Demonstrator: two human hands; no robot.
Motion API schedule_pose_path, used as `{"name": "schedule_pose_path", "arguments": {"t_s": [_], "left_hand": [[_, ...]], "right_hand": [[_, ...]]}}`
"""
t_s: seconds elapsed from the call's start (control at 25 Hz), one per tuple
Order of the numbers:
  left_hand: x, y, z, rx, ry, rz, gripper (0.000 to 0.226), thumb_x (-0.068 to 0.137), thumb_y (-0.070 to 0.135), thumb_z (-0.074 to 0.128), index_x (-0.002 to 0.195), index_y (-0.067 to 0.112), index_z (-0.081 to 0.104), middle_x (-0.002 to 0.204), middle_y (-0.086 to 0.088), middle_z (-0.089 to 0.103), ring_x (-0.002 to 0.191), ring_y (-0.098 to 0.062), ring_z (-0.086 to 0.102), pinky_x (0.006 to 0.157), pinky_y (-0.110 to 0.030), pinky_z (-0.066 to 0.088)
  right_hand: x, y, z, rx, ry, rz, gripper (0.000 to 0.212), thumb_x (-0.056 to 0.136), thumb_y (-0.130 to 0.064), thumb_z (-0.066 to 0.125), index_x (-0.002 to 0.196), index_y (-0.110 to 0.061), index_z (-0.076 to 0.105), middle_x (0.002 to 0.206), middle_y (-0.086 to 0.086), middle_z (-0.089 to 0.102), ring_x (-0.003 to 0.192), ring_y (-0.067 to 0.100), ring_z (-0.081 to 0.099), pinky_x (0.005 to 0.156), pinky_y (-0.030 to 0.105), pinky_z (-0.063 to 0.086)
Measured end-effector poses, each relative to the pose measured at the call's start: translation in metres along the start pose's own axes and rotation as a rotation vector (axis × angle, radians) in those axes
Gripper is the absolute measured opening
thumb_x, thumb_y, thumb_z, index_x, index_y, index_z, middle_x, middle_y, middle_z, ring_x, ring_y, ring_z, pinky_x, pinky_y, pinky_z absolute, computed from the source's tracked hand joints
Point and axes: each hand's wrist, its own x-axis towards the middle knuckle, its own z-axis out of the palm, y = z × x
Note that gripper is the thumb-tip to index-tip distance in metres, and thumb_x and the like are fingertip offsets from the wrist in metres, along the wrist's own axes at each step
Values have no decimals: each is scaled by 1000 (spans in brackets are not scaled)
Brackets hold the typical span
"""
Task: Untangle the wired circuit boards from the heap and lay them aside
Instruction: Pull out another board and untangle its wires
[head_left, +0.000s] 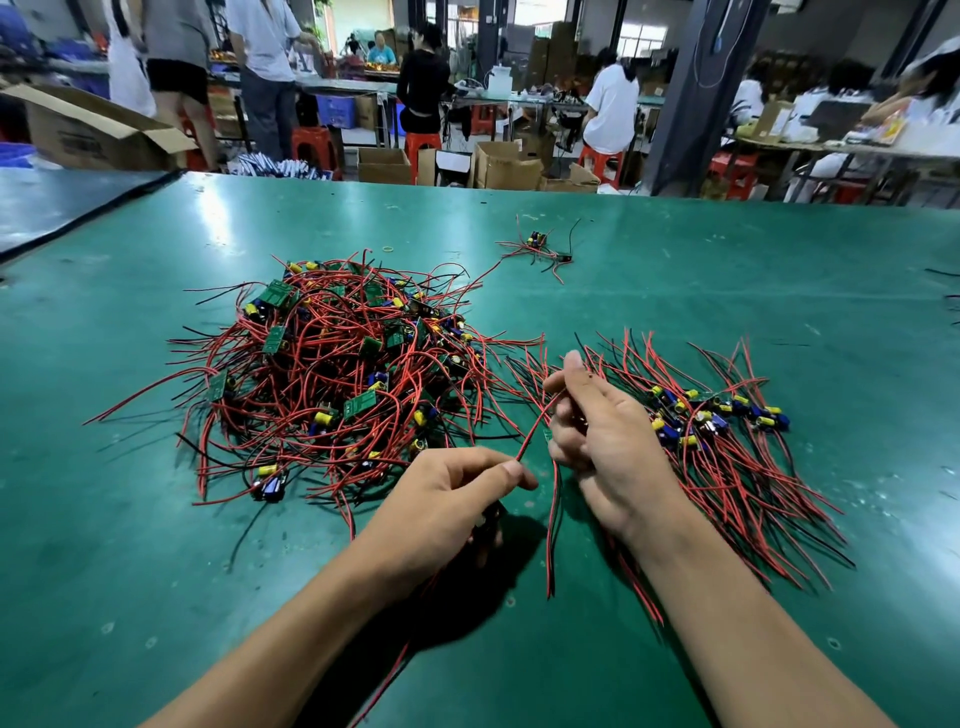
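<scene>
A red wire (535, 429) is pinched at its tip by the left hand (447, 499) and gripped higher by the curled right hand (608, 436). Drawn straight, it should be laid on the sorted pile (727, 441) right of the heap (337, 364).

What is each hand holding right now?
Left hand: closed, pinching the end of a thin red insulated wire.
Right hand: closed, gripping that wire higher up; whether it holds anything else cannot be told.
</scene>
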Motion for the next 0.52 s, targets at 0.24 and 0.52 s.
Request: {"name": "schedule_pose_path", "arguments": {"t_s": [0.24, 0.52], "left_hand": [[0, 3, -7, -92, -47, -4, 23, 97, 25, 54, 88, 13, 72, 50, -6, 53, 37, -14, 46, 40, -19, 37], [5, 8, -15, -228, -88, -43, 23, 84, 32, 60, 73, 14, 70, 45, -7, 47, 34, -17, 38, 38, -18, 32]], "right_hand": [[-8, 9, -1, -261, -407, 156, 40, 89, -52, 63, 99, -16, 78, 61, -1, 39, 45, 8, 27, 40, 18, 23], [-3, -2, -10, -642, -253, -162, 50, 96, -55, 51, 69, -21, 77, 65, 11, 61, 47, 5, 41, 48, 16, 31]]}}
